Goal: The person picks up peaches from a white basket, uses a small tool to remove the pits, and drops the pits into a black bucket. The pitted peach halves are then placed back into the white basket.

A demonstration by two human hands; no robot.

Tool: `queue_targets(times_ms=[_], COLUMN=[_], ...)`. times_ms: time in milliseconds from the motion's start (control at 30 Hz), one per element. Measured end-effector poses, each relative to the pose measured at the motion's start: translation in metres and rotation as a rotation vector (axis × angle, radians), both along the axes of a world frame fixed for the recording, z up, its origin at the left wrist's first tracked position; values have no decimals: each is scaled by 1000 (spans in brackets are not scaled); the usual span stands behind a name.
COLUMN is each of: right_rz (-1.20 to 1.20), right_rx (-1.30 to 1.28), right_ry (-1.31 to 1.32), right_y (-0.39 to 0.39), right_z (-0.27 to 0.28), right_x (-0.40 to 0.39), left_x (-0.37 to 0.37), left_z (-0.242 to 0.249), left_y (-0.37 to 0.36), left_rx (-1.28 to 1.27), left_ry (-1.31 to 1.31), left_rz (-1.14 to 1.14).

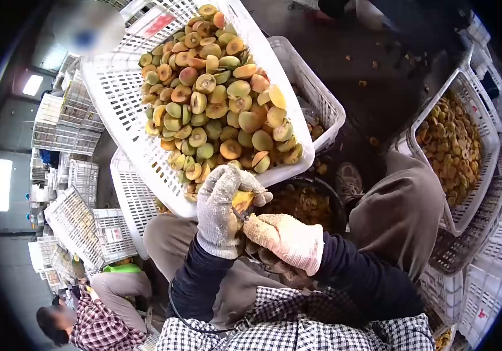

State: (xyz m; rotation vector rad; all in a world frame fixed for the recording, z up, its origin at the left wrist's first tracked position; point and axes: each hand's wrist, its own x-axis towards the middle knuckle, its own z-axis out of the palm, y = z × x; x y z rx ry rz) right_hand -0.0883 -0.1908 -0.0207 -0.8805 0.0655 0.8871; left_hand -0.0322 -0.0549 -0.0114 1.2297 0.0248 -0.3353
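Observation:
Both of my hands wear pale, stained work gloves and meet at the centre, over my lap. My left hand (220, 213) is wrapped round a yellow-orange fruit piece (243, 200). Closed just right of it, my right hand (283, 237) grips a small dark tool (240, 214) whose tip touches the fruit; most of the tool is hidden by the glove. Right above my hands, a white crate (289, 174) holds many halved green and orange fruits (216, 105). Beyond my right hand, a dark round tub (337, 205) contains cut fruit pieces (301, 205).
Another white crate (327, 105) stands behind the main one. At the right, a crate (488, 175) of fruit halves rests on stacked crates. More crates (72, 225) stand at the left, near a seated person (102, 322). Fruit bits lie on the dark floor (374, 105).

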Motion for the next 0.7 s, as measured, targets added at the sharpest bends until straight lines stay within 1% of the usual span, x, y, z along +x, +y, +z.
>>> queue_targets(times_ms=[33,100,133,167,233,267,300,367,400,467,500,567,600,633,667,700], right_rz=[27,66,48,42,-36,-17,33,70,74,122,128,273,401,424,418,410], right_rx=[73,223,286,282,517,603,625,514,510,272,269,52,-12,-117,-180,-241], right_ry=[127,376,477,473,609,596,550,468,463,347,342,162,81,-82,-119,-153], right_y=[-3,-9,-11,-11,-6,-5,-8,-11,-13,-18,-20,-24,-22,-21,-21,-21], right_z=[0,2,4,3,-8,-18,-18,-20,-18,-9,-5,2,-7,-1,-4,-10], right_x=[1,3,3,1,-2,-3,-1,2,2,2,1,-1,-4,-9,-14,-19], left_x=[2,3,5,6,6,8,7,9,9,8,7,6,7,8,14,15], left_z=[-1,-3,-7,-8,-9,-10,-6,-6,-7,-11,-12,-15,-18,-15,-13,-10], left_y=[1,0,1,0,-1,-1,-1,2,3,7,11,21,32,42,61,83], left_rx=[35,19,29,25,-30,-128,-205,-326,-330,-422,-425,-618,-676,-665,-642,-284], left_ry=[-7,17,7,3,134,359,445,621,614,656,648,652,594,540,477,217], left_rz=[-51,-95,-112,-117,-97,-35,-36,-28,-27,-38,-34,-37,-27,50,46,252])
